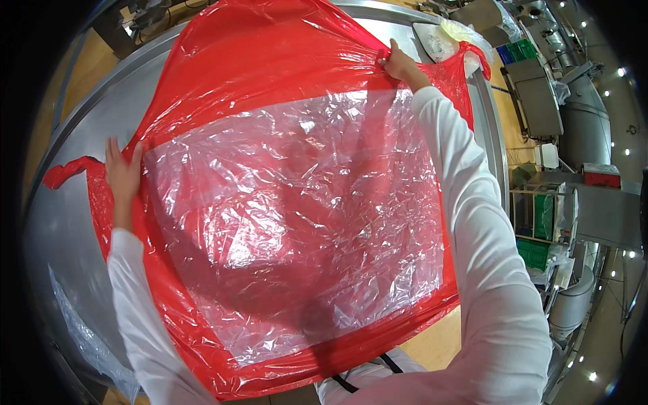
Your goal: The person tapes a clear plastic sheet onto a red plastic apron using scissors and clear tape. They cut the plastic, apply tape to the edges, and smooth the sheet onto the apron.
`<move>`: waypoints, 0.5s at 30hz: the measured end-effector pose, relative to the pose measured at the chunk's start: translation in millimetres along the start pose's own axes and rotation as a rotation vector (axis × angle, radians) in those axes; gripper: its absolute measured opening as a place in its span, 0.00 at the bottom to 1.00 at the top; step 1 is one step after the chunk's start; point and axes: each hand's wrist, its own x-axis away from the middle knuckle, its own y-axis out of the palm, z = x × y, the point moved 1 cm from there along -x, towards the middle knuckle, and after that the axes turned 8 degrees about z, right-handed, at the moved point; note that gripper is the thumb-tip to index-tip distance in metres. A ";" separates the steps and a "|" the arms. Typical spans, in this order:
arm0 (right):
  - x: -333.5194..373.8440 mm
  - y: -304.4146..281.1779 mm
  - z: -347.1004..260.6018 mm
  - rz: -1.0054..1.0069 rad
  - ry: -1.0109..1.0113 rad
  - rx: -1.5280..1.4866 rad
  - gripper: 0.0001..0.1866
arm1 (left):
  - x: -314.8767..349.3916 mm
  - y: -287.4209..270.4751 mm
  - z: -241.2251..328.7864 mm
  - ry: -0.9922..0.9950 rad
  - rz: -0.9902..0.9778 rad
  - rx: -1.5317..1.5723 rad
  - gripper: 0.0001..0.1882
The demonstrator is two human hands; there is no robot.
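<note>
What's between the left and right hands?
Head view: between the left hand and right hand stretches red plastic, along with the far edge of the clear plastic film.

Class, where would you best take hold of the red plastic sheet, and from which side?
Probably by the bunched tail, closing around it from the picture's left: it is gathered narrow and juts out over the metal table beyond the left hand. The middle of the red plastic sheet lies broad beneath clear film.
</note>
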 end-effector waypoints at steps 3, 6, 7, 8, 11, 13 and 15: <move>-10.5 -19.1 -39.5 -0.274 0.029 0.153 0.32 | -34.0 33.4 -30.5 -0.041 -0.451 -0.041 0.26; -33.9 -31.9 29.1 -0.253 -0.134 0.167 0.23 | -70.5 32.0 8.7 0.061 -0.751 0.193 0.17; -35.3 -32.0 30.5 0.019 -0.195 0.042 0.13 | -71.8 26.8 -2.8 0.157 -0.666 0.284 0.14; -45.7 -38.4 31.5 0.025 -0.246 0.031 0.12 | -78.7 19.5 -14.4 0.252 -0.569 0.373 0.12; -62.4 -77.4 31.2 0.046 -0.308 0.015 0.14 | -117.9 4.4 -47.7 0.280 -0.682 0.199 0.10; -60.8 -104.6 32.1 0.073 -0.268 0.040 0.13 | -124.5 -3.2 -20.6 0.126 -0.714 0.283 0.10; -73.0 -119.2 50.4 0.069 -0.248 -0.045 0.10 | -146.3 -14.8 -11.2 0.121 -0.815 0.173 0.12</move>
